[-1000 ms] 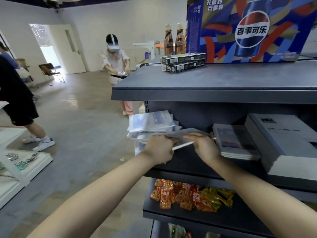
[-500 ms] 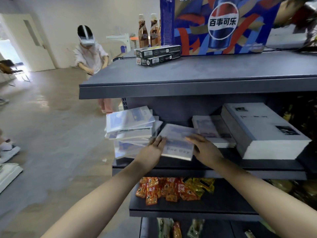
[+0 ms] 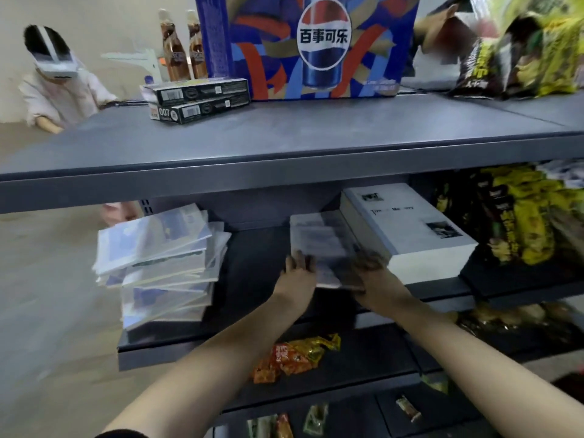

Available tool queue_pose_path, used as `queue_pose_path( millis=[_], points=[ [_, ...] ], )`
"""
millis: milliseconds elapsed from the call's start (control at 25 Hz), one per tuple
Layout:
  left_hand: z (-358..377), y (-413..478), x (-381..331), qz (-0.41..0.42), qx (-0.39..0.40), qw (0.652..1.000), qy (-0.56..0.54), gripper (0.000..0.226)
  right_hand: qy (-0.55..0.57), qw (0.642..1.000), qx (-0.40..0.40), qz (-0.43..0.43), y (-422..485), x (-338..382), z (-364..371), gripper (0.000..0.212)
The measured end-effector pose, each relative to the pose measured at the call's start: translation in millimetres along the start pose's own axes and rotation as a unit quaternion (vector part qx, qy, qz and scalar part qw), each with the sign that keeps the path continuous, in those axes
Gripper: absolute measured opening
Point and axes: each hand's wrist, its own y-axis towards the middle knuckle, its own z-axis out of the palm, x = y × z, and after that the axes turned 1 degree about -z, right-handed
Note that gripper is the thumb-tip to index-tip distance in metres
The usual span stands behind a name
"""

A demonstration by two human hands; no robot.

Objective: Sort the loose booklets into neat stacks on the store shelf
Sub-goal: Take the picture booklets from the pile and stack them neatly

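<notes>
We are laying a booklet (image 3: 331, 263) onto the stack (image 3: 311, 224) under our fingers (image 3: 292, 260): left hand (image 3: 297, 273) flat against its edge, right hand (image 3: 371, 275) too blurred to tell. Pushing unevenly, we are risking a crooked stack.

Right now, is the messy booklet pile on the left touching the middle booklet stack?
Apart. The head view shows a strip of bare dark shelf between the messy pile and the middle stack.

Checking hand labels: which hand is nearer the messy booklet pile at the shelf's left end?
Left. The left hand is at the middle booklet's left edge, bare shelf between it and the messy pile; the right hand is beyond, beside the tall white stack.
</notes>
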Motion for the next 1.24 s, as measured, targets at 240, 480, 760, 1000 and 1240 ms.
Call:
queue_pose_path(
  millis=[240, 480, 760, 1000, 1240],
  points=[
    [14.6, 29.7, -6.1, 0.03, 0.026, 0.999, -0.003, 0.079, -0.016, 0.997, 0.075, 0.028, 14.3, -15.0, 29.5, 0.056],
    [15.0, 55.1, -0.5, 0.041, 0.007, 0.999, 0.0, 0.078, -0.068, 0.99, 0.093, 0.079, 40.5, -5.7, 31.5, 0.055],
    [13.3, 78.3, -1.6, 0.023, 0.006, 1.0, 0.016, 0.08, 0.05, 0.979, 0.17, 0.097, 59.9, -12.1, 25.4, 0.076],
    [-14.9, 74.9, 2.4, 0.046, 0.06, 0.997, 0.023, 0.08, 0.042, 0.983, 0.161, 0.082, 55.5, -7.8, 22.2, 0.075],
    [-65.0, 25.5, 82.1, 0.012, -0.052, 0.996, 0.07, 0.057, 0.065, 0.997, -0.016, -0.046, 39.9, 40.5, 14.4, 0.042]
  ],
)
